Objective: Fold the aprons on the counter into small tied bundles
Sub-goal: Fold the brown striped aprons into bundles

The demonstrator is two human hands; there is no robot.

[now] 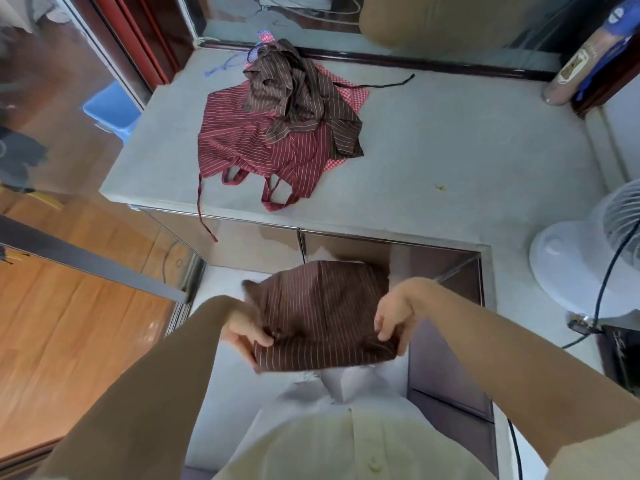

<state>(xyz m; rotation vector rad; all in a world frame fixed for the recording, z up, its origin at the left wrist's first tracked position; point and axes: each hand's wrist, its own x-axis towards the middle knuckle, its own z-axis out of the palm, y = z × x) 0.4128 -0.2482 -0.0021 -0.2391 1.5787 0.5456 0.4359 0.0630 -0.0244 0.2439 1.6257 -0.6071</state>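
Surface (450,140): pale grey, flat, with a mirrored front panel below its near edge.

Red striped apron (242,143): spread on the surface, left of centre. Its strap loops lie toward the near edge, and one tie (204,216) hangs over that edge.

Folded brown striped apron (322,313): a rough rectangle held in the air before the person's torso. It is nearer than the surface's front edge and clear of the surface.

Crumpled brown striped apron (298,95): heaped on the far part of the red striped apron.

Fan (588,251): white, standing at the right edge of view.

Red checked apron (356,95): mostly buried under the heap, with its right corner and a dark strap showing.

Left hand (242,332): grips the folded apron's near left corner, thumb on top.

Right hand (391,318): fingers curled over the folded apron's near right edge, gripping it.
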